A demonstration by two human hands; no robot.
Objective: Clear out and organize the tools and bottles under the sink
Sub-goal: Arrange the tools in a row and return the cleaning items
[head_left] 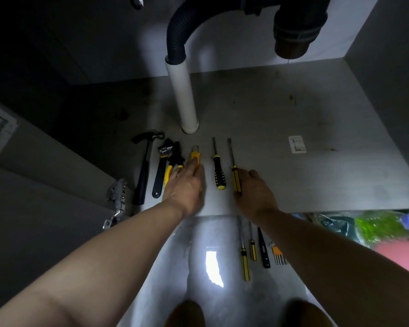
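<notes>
Tools lie in a row on the cabinet floor (269,109) under the sink: a black hammer (143,171), an adjustable wrench (160,168), yellow-handled pliers (172,162), a yellow utility knife (195,156), a black-and-yellow screwdriver (218,172) and a long yellow screwdriver (234,171). My left hand (185,185) lies over the utility knife and the pliers' handles, fingers fairly straight. My right hand (255,192) rests against the long screwdriver's handle, its fingers hidden under the palm.
A white drain pipe (184,97) rises from the floor just behind the row, with a black hose and trap above. On the room floor in front lie smaller screwdrivers (244,258), a black tool (263,251) and hex keys (279,254). Green bottles (378,225) sit right. A door hinge (116,199) juts out left.
</notes>
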